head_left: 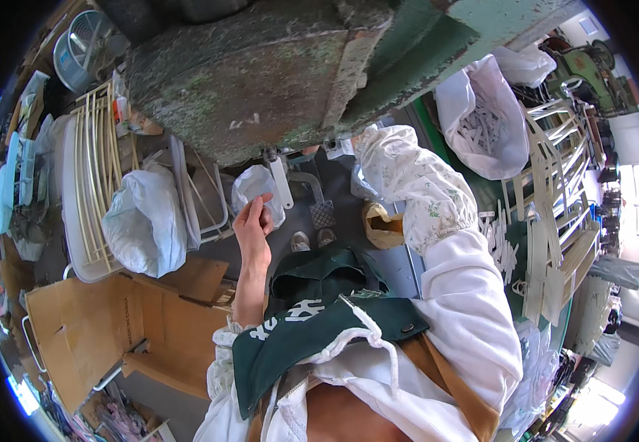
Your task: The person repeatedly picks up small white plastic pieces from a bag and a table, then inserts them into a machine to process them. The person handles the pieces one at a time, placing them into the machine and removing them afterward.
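Note:
My left hand (254, 227) is raised beside a small white sack (254, 188). Its fingers are half curled and apart, with one pointing upward, and nothing shows between them. Just right of it, a flat white metal bar (281, 183) hangs from the underside of a worn green machine (253, 88). My right arm, in a white sleeve with a floral sleeve cover (426, 180), reaches up to the machine's lower edge. Only a bit of my right hand (364, 140) shows there, next to a small metal fitting (338, 147); its fingers are hidden.
A foot pedal (322, 214) sits below the machine, near my shoes. At left are a white sack (146, 221), a tub of long pale strips (87, 184) and an open cardboard box (91, 324). At right, a sack of white pieces (481, 118) stands by stacked slats (555, 221).

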Action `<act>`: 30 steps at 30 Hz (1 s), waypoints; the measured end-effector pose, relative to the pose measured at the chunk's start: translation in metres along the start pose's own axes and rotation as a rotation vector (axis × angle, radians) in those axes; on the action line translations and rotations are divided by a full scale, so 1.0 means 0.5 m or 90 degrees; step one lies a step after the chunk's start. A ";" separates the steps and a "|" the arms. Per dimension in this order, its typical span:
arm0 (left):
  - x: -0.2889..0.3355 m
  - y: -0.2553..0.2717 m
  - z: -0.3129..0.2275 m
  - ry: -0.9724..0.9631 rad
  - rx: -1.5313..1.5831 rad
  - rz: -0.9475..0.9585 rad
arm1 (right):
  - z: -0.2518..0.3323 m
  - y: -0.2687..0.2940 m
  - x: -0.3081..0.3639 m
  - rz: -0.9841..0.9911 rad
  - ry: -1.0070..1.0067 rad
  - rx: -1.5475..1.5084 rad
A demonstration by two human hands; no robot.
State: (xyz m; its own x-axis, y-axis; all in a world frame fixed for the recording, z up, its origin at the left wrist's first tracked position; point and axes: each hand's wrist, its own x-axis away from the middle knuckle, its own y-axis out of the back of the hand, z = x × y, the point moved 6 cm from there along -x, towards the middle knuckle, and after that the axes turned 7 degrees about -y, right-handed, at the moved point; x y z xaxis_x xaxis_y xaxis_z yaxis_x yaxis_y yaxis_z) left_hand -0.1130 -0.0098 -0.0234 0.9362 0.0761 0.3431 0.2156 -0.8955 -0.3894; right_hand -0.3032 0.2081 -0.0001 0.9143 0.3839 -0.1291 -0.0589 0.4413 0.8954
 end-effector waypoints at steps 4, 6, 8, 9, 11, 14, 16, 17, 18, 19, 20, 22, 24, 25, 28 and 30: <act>0.011 0.048 -0.014 -0.049 -0.021 -0.028 | -0.042 0.031 0.032 -0.021 -0.073 -0.030; 0.024 0.081 -0.018 -0.067 -0.024 -0.061 | -0.055 0.036 0.072 -0.016 -0.126 -0.054; 0.023 0.076 -0.014 -0.067 -0.011 -0.061 | -0.084 0.060 0.115 -0.023 -0.182 -0.059; 0.021 0.074 -0.013 -0.068 -0.006 -0.062 | -0.090 0.064 0.125 -0.023 -0.199 -0.062; 0.016 0.061 -0.010 -0.064 -0.001 -0.042 | -0.090 0.065 0.134 -0.030 -0.212 -0.068; 0.022 0.056 -0.012 -0.059 -0.004 -0.032 | -0.066 0.055 0.107 -0.024 -0.177 -0.068; 0.029 0.075 -0.014 -0.060 0.000 -0.043 | -0.034 0.032 0.095 -0.015 -0.149 -0.079; 0.032 0.084 -0.004 -0.048 -0.012 -0.049 | -0.019 0.022 0.089 -0.012 -0.135 -0.079; 0.039 0.108 0.002 -0.044 -0.033 -0.071 | 0.005 -0.001 0.076 -0.009 -0.113 -0.094; 0.047 0.134 0.008 -0.038 -0.054 -0.094 | 0.026 -0.019 0.074 -0.003 -0.096 -0.110; 0.038 0.141 0.010 -0.024 -0.081 -0.058 | 0.035 -0.019 0.071 0.000 -0.093 -0.115; 0.012 0.220 -0.059 -0.161 -0.296 -0.168 | 0.063 -0.039 0.079 0.012 -0.090 -0.121; -0.030 0.384 -0.127 -0.285 -0.434 -0.319 | 0.090 -0.051 0.081 0.027 -0.096 -0.129; -0.072 0.507 -0.153 -0.414 -0.466 -0.382 | 0.096 -0.052 0.081 0.034 -0.101 -0.125; -0.272 0.733 -0.119 -0.291 -0.666 -0.360 | 0.079 -0.031 0.108 0.040 -0.159 -0.094; -0.319 0.968 -0.121 -0.409 -0.906 -0.363 | 0.134 -0.049 0.087 0.052 -0.138 -0.160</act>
State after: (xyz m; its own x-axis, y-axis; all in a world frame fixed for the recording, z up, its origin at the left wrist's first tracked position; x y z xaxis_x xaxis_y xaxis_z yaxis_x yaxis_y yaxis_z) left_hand -0.1749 -0.4818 -0.2147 0.8630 0.3462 -0.3679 0.4775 -0.3213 0.8178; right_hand -0.2353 0.1599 0.0009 0.9650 0.2561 0.0561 -0.2069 0.6128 0.7627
